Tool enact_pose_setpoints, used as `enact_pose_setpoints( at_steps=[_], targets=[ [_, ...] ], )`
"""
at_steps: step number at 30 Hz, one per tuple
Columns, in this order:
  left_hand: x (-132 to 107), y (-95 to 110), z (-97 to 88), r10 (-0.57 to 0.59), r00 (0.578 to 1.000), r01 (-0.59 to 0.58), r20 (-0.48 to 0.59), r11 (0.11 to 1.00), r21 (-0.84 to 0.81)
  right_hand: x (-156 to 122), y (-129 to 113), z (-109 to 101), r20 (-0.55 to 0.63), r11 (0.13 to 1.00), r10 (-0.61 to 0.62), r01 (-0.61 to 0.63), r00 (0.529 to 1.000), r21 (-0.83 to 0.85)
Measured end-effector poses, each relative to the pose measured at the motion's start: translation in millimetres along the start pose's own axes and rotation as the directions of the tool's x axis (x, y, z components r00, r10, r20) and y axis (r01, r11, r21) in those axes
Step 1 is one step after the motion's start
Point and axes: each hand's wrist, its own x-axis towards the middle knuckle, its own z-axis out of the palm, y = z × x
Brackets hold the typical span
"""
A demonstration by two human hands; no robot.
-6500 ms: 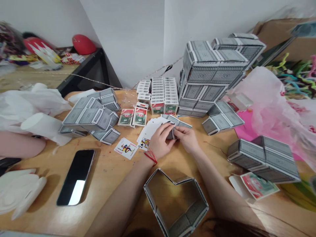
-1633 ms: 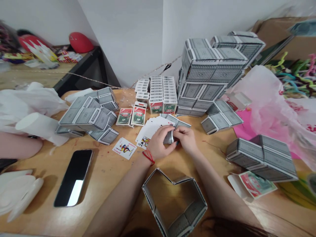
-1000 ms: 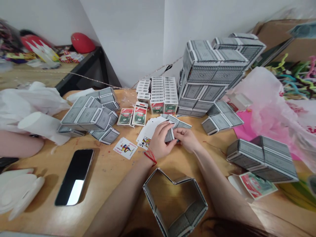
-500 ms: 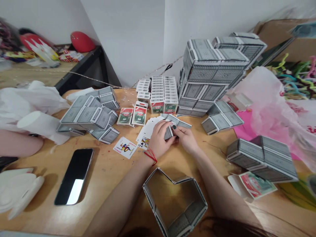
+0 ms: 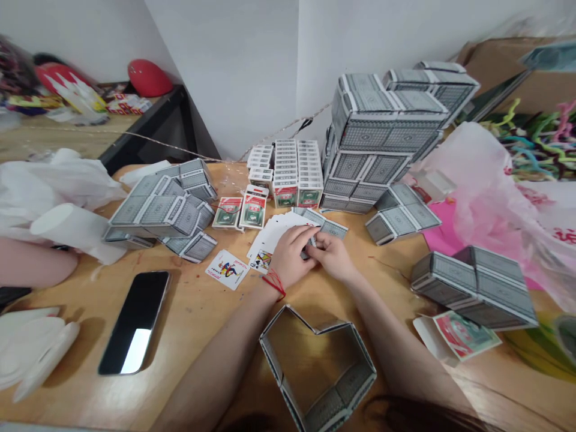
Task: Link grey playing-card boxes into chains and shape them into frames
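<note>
My left hand [image 5: 292, 255], with a red string at the wrist, is closed on a grey-backed playing card [image 5: 306, 249], mostly hidden by the fingers. My right hand [image 5: 332, 253] pinches the same card from the other side, its fingertips close to the left ones. Just beyond the hands lies a fan of loose playing cards [image 5: 269, 233], white sides up, with a queen at its near edge. A joker card [image 5: 227, 269] rests to the left. Two grey-backed card pieces [image 5: 333, 228] lie behind the right hand. Between my forearms stands a heart-shaped frame [image 5: 336, 393] made of cards.
Card boxes [image 5: 285, 196] stand in rows at the back, beside a tall stack of grey card blocks [image 5: 373, 135]. More card blocks lie left [image 5: 157, 207] and right [image 5: 477, 288]. A phone [image 5: 135, 324], a white roll [image 5: 67, 231], an opened card box [image 5: 463, 336] and plastic bags surround them.
My right hand has shifted slightly left, towards my left hand, and its fingers have curled in closer. The card between the hands is more covered. The view has moved a little.
</note>
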Motion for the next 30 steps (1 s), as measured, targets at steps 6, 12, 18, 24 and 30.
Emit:
enact_pose_setpoints(
  at_steps=[6,12,18,24,30],
  targets=[
    [2.0,4.3,-3.7,-0.139,0.984,0.134,-0.111,0.99,-0.053,0.3,-4.6,0.3,-0.027,0.99,0.033,-0.029,0.999,0.137],
    [2.7,1.7,-5.0,-0.314,0.934,0.211,-0.17,0.87,-0.446,-1.5,-7.1,2.5,0.02,0.954,0.087,-0.09,0.996,0.287],
    [3.1,5.6,-6.2,-0.452,0.875,0.372,-0.175,0.857,-0.356,-7.7,-9.3,12.0,0.093,0.948,0.023,-0.051,0.995,0.314],
    [3.8,5.6,-8.1,-0.492,0.856,0.447,-0.158,0.859,-0.249,-8.7,-8.3,13.5,0.084,0.953,-0.002,-0.023,0.996,0.302],
    [1.3,4.3,-10.8,-0.46,0.886,0.429,-0.066,0.864,-0.263,-10.5,-11.4,11.2,0.146,0.966,0.018,-0.055,0.989,0.253]
  ],
)
